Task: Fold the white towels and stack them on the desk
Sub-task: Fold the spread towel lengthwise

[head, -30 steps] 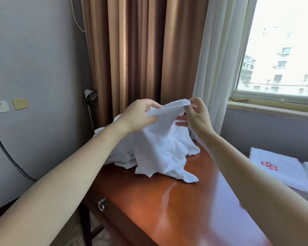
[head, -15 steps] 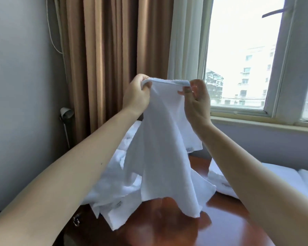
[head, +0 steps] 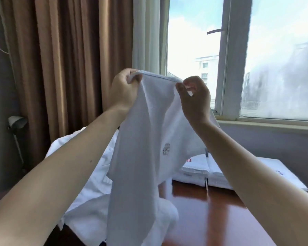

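Towel [head: 146,142] hung from your 2 hands, lifted above the desk [head: 213,215]. Your left hand [head: 123,89] gripped 1 end of its top edge, fingers curled round the cloth. Your right hand [head: 194,98] pinched the other end between thumb and forefinger, the other fingers curled. The edge ran nearly straight between them, and the cloth dropped in long folds over the desk's near left part, its lower end cut off by the frame. A small grey emblem [head: 166,148] showed about halfway down. On the desk's left side, behind the hanging towel, lay a loose heap of white towels [head: 85,192]. At the desk's far right side sat folded towels [head: 197,168], stacked flat, with red marks on top. Beyond the desk stood a brown curtain [head: 69,59] and a window [head: 274,59].
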Available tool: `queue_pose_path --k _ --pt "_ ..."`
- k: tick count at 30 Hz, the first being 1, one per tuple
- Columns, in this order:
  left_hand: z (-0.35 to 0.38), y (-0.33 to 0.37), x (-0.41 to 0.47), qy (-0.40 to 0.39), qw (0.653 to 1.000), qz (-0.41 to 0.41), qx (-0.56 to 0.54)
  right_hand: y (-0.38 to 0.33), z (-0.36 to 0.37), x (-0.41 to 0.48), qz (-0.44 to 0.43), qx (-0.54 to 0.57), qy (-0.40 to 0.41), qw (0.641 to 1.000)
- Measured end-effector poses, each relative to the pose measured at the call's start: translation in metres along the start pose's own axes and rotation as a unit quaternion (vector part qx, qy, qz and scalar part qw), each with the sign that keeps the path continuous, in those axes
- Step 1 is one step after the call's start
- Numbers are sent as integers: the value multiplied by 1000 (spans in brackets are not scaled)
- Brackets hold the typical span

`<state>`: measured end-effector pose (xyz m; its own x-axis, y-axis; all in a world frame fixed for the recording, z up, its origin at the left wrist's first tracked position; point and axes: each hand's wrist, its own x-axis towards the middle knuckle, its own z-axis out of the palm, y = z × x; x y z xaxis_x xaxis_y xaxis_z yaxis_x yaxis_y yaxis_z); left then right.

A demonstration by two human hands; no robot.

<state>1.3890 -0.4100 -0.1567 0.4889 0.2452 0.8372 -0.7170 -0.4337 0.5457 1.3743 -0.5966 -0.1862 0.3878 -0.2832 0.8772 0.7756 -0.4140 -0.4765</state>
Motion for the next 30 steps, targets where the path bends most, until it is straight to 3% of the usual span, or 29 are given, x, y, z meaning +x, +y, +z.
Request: queue_pose_path --k 12,19,25,30 --pt "15 74 -36 -1 985 144 99 -47 -100 -21 -69 -184 56 979" --pt "6 96 -56 44 967 214 128 -69 -130 -32 -210 -279 124 929" --pt "4 76 -41 31 931 289 222 -54 -129 -25 -253 -351 93 897" --pt "39 16 -43 -48 903 326 275 2 -118 -38 -207 -311 56 926"
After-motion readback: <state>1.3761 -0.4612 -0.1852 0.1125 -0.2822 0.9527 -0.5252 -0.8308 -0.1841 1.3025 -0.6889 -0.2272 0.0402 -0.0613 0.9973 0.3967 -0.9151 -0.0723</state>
